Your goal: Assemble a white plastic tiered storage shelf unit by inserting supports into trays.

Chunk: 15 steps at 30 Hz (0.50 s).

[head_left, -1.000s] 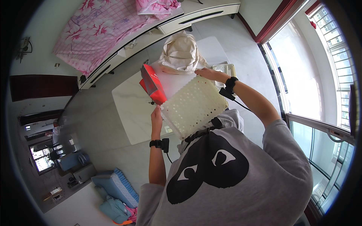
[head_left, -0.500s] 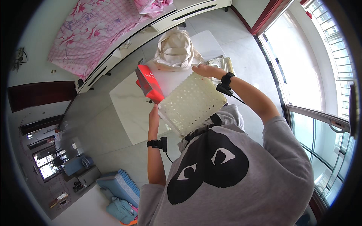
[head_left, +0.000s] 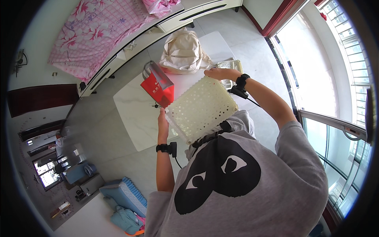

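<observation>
Perforated basket [head_left: 203,108], pale yellow and scattered with small holes, is held at a slant in front of the person's waist, above the near part of the worktop. Beyond everything, a long white cabinet [head_left: 197,19] runs along the wall, partly covered by a pink floral cloth [head_left: 92,35]. Next in size comes the white worktop [head_left: 132,120] on the grey tiled floor. On its far part sits a cream backpack [head_left: 182,51]. Nearer, left of the backpack, is a red bag [head_left: 160,89] with a grey side and handle; its base lies just beside the basket's left corner, and whether they touch cannot be told. Right of the backpack is a smaller pale container [head_left: 233,66], partly hidden behind the right forearm. The right hand [head_left: 215,74] is closed on the basket's far edge. The left hand [head_left: 162,120] grips its left corner, thumb side up, the other fingers mostly hidden. Each wrist wears a black strap [head_left: 164,148] with a small attached device.
</observation>
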Each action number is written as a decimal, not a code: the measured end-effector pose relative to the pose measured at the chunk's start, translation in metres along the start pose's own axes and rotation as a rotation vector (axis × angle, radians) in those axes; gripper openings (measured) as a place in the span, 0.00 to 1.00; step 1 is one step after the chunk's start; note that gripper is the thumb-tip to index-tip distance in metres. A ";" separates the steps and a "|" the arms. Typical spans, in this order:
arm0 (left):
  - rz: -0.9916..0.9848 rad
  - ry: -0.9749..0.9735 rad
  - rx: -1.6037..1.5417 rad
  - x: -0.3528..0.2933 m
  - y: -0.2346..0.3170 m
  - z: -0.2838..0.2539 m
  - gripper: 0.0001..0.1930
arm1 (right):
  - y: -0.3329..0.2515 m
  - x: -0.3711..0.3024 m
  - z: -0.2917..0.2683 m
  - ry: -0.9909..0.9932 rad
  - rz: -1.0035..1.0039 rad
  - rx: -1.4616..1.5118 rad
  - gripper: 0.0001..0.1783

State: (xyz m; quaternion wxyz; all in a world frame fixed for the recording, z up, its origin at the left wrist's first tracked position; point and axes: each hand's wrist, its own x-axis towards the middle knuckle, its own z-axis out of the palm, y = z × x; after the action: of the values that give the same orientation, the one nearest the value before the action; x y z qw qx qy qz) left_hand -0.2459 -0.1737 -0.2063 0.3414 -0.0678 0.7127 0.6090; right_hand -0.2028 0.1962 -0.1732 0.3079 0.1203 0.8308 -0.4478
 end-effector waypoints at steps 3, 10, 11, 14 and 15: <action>-0.069 0.013 0.016 0.010 -0.008 -0.012 0.32 | 0.021 0.021 0.004 -0.038 -0.045 -0.005 0.26; 0.017 0.012 -0.174 0.013 -0.021 -0.017 0.28 | 0.016 0.023 0.002 -0.080 -0.113 -0.106 0.14; -0.004 0.018 -0.180 0.012 -0.020 -0.014 0.25 | 0.023 0.024 0.003 -0.081 -0.108 -0.107 0.14; -0.006 0.017 -0.206 0.008 -0.024 -0.012 0.22 | 0.030 0.027 0.006 -0.054 -0.213 -0.239 0.14; 0.017 0.006 -0.221 0.007 -0.026 -0.013 0.22 | 0.030 0.028 0.008 -0.040 -0.206 -0.201 0.15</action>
State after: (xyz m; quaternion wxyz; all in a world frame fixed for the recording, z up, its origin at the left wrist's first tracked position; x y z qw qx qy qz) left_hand -0.2435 -0.1897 -0.2315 0.3247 -0.1008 0.6428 0.6864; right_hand -0.2072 0.2044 -0.2138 0.2871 -0.0058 0.8731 -0.3940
